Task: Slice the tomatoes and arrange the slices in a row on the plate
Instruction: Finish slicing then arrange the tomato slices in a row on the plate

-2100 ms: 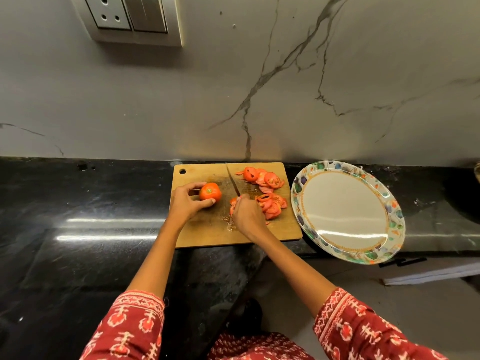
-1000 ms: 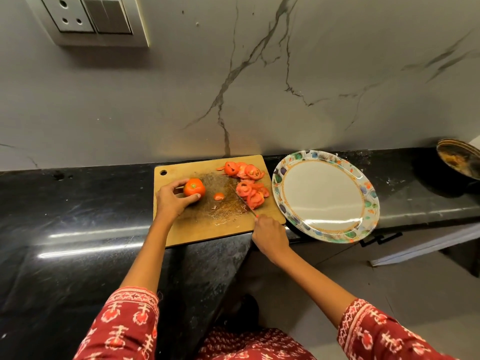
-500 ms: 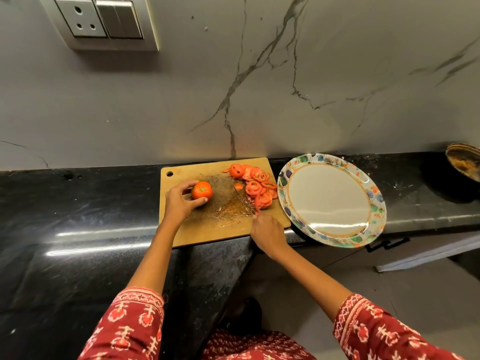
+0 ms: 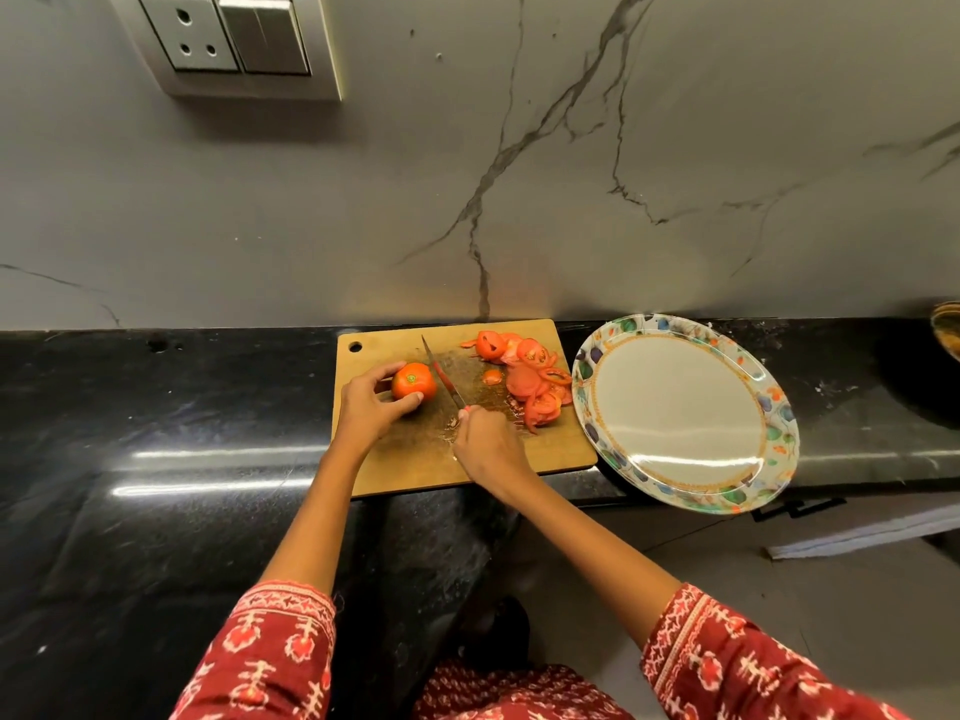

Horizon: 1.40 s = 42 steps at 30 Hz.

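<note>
A whole red tomato (image 4: 413, 380) sits on the left part of the wooden cutting board (image 4: 550, 457), and my left hand (image 4: 370, 405) grips it between thumb and fingers. My right hand (image 4: 485, 449) holds a knife (image 4: 440, 373) by the handle, its blade lying just right of the tomato and pointing away from me. A heap of tomato slices (image 4: 530, 379) lies on the board's right side, with one small piece (image 4: 492, 377) apart from it. The oval plate (image 4: 769, 407) with a patterned rim stands right of the board and holds nothing.
The board lies on a black stone counter (image 4: 156, 459) against a grey marble wall. The plate overhangs the counter's front edge. A dark dish (image 4: 946, 330) shows at the far right edge. A wall socket and switch (image 4: 228, 39) are at the top left.
My right hand has brought the knife from beside the slice heap over to the tomato's right side. My left hand stays on the tomato. The small piece now lies apart from the heap.
</note>
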Each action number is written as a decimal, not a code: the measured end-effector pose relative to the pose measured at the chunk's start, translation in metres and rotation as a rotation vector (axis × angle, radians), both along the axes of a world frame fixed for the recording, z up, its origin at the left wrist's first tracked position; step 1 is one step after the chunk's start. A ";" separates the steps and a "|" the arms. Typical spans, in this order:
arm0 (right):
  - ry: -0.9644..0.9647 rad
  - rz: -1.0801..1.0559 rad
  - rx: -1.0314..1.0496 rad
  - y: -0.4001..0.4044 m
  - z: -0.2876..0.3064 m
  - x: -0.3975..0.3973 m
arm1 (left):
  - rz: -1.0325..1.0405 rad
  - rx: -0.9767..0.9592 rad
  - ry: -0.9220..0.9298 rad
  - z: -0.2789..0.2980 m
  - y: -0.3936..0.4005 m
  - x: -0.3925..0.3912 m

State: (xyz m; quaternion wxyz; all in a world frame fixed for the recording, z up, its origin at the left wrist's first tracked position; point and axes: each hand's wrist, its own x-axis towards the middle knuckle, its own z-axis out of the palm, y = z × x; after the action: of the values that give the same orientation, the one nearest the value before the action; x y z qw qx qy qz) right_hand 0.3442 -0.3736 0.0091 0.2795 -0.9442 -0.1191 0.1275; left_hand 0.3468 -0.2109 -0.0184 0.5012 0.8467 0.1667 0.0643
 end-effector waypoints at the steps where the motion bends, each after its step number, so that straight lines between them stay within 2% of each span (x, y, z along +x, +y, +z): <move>1: 0.000 0.007 -0.010 0.001 0.001 -0.001 | 0.009 0.000 -0.005 0.000 -0.001 0.000; 6: -0.007 0.022 -0.062 0.005 0.006 -0.008 | 0.060 -0.010 -0.031 -0.003 -0.009 0.001; 18: -0.104 -0.056 -0.006 -0.009 -0.001 0.004 | 0.047 0.004 -0.012 -0.004 -0.013 0.004; 23: -0.041 0.018 -0.018 -0.006 -0.001 -0.009 | 0.061 -0.020 -0.067 -0.005 -0.013 -0.001; 27: -0.027 -0.007 -0.038 0.001 0.006 -0.006 | 0.072 -0.023 -0.096 0.002 -0.016 0.005; 42: 0.035 -0.018 -0.098 0.007 0.010 -0.005 | 0.077 0.016 -0.037 -0.001 -0.015 0.010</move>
State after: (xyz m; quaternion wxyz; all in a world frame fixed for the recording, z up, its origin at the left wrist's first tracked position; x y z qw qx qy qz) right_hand 0.3389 -0.3671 0.0194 0.2361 -0.9554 -0.0996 0.1470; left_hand 0.3572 -0.2261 -0.0194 0.4944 0.8424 0.1893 0.1003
